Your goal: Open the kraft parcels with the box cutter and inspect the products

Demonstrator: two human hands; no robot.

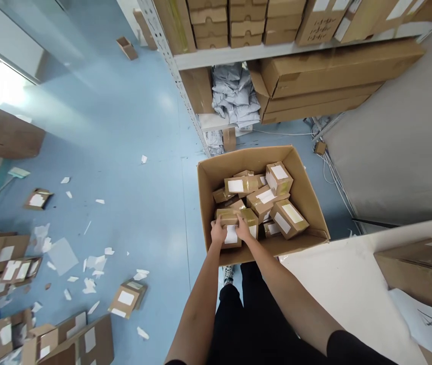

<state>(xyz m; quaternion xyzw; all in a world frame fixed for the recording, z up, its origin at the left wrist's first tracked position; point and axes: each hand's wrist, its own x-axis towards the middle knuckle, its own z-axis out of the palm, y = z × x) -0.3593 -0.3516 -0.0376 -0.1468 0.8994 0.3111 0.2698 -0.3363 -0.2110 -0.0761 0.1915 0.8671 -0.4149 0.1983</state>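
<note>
Our left hand (219, 232) and right hand (243, 229) have a small brown cardboard box (231, 235) with a white label between them, fingers partly curled against it, at the near left inside a large open brown carton (253, 161). Other labelled brown boxes (289, 219) lie beside it; a white metal shelf (238, 53) stands beyond.

Lower shelf (210, 121) bears grey bags (234, 94) near its left end, long cartons (337, 73) stacked right of them; floor (162, 203) shows scattered paper scraps (89, 286), mop (18, 173) by left edge.
</note>
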